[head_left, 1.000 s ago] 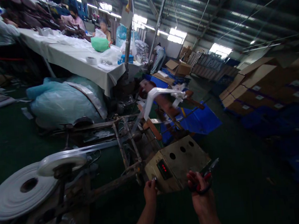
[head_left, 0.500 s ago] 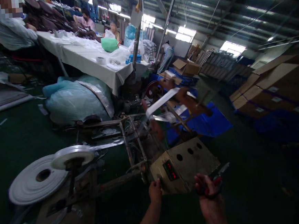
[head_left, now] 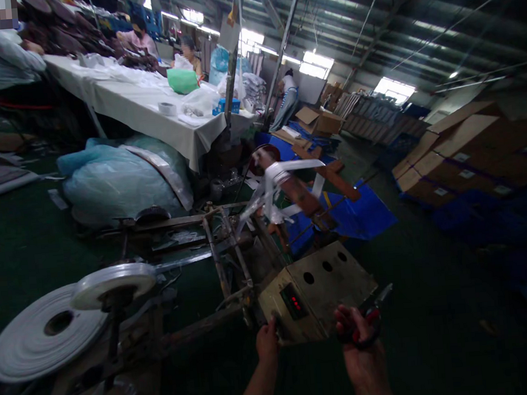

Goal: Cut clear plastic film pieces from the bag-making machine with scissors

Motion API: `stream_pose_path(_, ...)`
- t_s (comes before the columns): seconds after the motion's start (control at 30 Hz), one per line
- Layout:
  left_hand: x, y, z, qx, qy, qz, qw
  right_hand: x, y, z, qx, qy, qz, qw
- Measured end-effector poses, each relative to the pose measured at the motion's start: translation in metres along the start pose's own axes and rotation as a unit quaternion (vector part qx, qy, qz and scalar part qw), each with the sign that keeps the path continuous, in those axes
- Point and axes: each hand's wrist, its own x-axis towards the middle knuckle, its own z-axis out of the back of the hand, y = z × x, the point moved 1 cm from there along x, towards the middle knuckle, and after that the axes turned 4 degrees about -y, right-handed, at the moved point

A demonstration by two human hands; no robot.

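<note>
My left hand (head_left: 267,341) is closed with its fingertips at the left face of a metal control box (head_left: 338,283). What those fingers grip is hidden. On the same face a small red-lit display (head_left: 294,301) glows. My right hand (head_left: 363,351) is wrapped round scissors (head_left: 374,316) with red and black handles, blades pointing up and right, in front of the box. Behind the box is a wooden winding frame (head_left: 306,197), blurred, with a white strip (head_left: 270,191) over its arms. To the left, a white reel (head_left: 112,282) feeds a strip through the metal machine frame (head_left: 210,250).
A large white roll (head_left: 23,335) lies at lower left. Beyond the machine are a bulging blue plastic bag (head_left: 116,178) and a cloth-covered table (head_left: 138,110) with several people around it. Blue sheeting (head_left: 369,213) lies behind the box; stacked cartons (head_left: 460,145) stand at right.
The winding frame has turned, and the white strip on it lies differently. The whole view has shifted slightly. Both hands keep their places at the box, the right one with the scissors.
</note>
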Motion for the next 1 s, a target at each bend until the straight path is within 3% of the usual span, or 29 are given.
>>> stream_pose_path(0.17, -0.0026, -0.0037, 0.0007, -0.035, 0.017, 0.029, 0.999, 0.0003, -0.0007, 0.0004, -0.004, 0.004, 0.007, 1.000)
stream_pose_path(0.63, 0.0053, 0.0046, -0.0040, -0.035, 0.012, 0.019, 0.999, -0.0011, -0.0001, -0.0004, -0.001, -0.001, -0.006, 1.000)
stream_pose_path(1.0, -0.0018, -0.0034, -0.0005, -0.031, 0.012, 0.015, 0.999, 0.0001, -0.0010, 0.0013, -0.009, 0.011, 0.004, 1.000)
